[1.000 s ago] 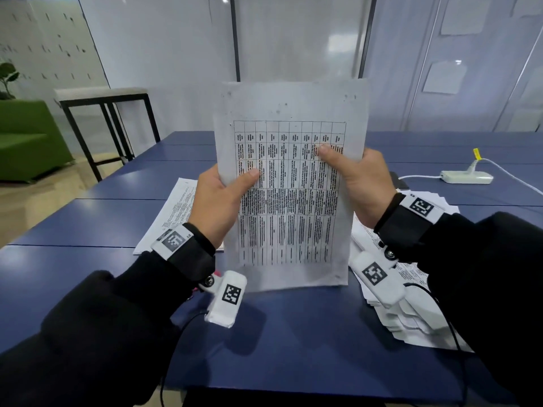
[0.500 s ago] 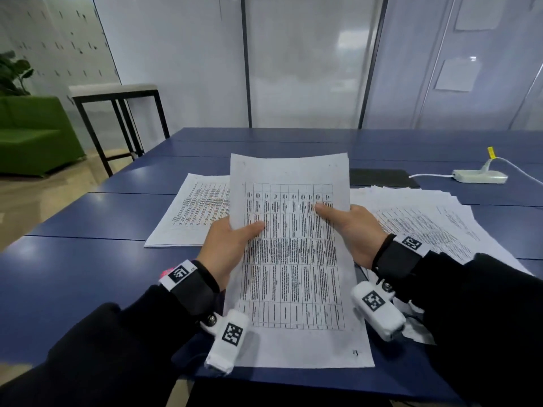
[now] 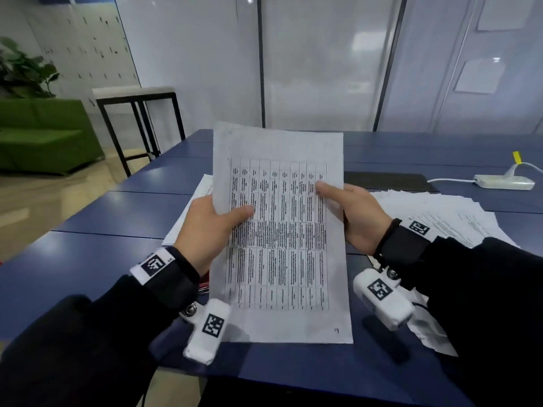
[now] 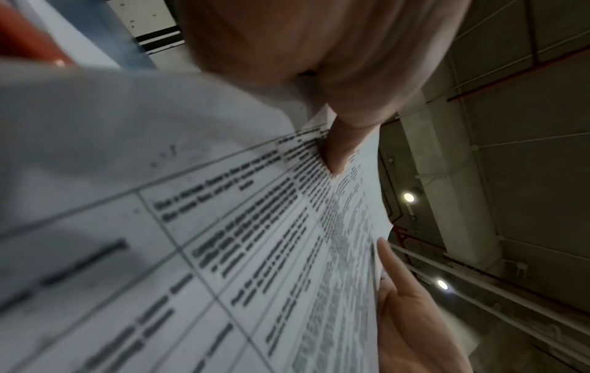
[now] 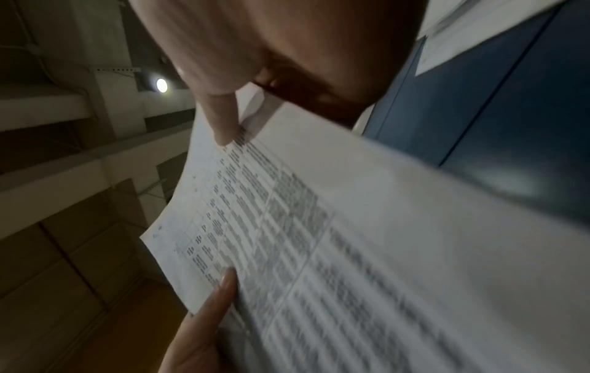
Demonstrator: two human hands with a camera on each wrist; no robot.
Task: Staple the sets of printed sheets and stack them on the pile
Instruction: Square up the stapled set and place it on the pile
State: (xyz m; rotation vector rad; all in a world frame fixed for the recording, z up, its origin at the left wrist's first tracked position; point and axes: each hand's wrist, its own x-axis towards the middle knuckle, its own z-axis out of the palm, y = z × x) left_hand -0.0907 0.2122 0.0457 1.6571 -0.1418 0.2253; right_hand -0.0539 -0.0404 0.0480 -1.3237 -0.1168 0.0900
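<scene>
Blue table, green sofa, glass wall

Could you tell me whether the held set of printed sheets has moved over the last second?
Yes. The set of printed sheets dropped from upright toward the blue table, then tilted back up slightly.

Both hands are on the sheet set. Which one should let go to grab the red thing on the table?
Left, probably. The red object lies right beside the wrist of the left hand; the right hand is across the sheet set from it and could hold the set alone.
</scene>
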